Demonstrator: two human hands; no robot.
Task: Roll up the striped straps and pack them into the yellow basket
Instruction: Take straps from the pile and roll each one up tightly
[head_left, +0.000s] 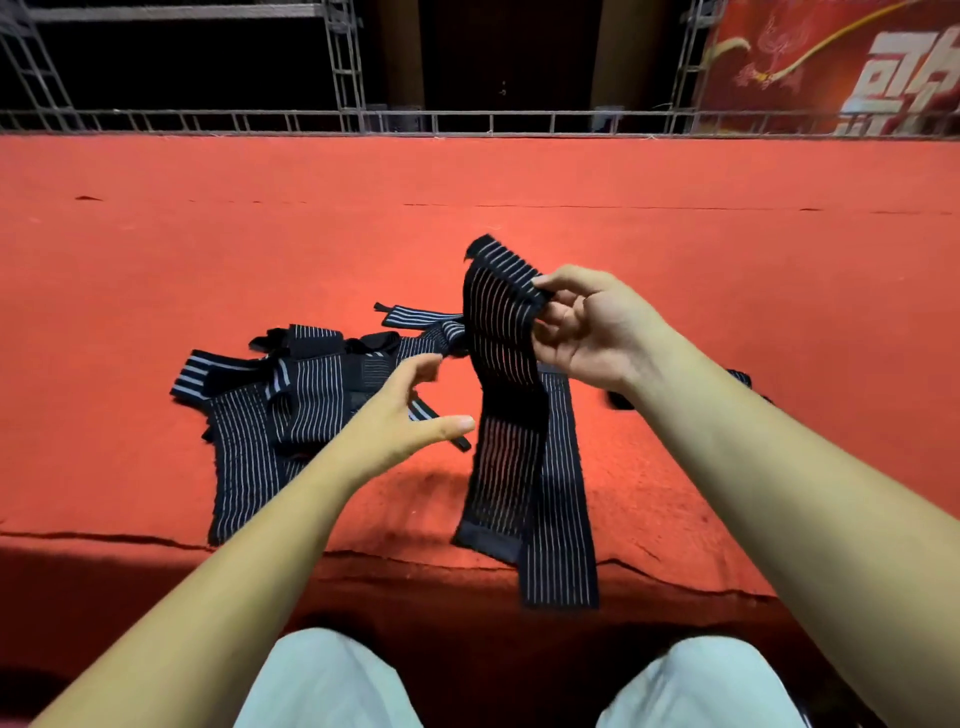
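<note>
Presently right hand (587, 332) pinches upper end of black white-striped elastic strap (506, 415), tail hanging limp onto red carpet (675, 249). Left hand (410, 415) open, empty, near strap's left. Judged light, soft, floppy; best held at end. Basket unseen.

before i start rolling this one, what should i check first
1. Grip: ok. The right hand pinches the held strap near its top end.
2. Free hand: ok. The left hand is open, just short of the strap.
3. Lower end clear: not ok. It rests against a second strap lying flat on the red carpet.
4. Top end flat: not ok. It folds over at the fingers.
5. Yellow basket in reach: cannot tell, it is not in view.
6. Other straps rolled: not ok. The pile lies loose.
</note>
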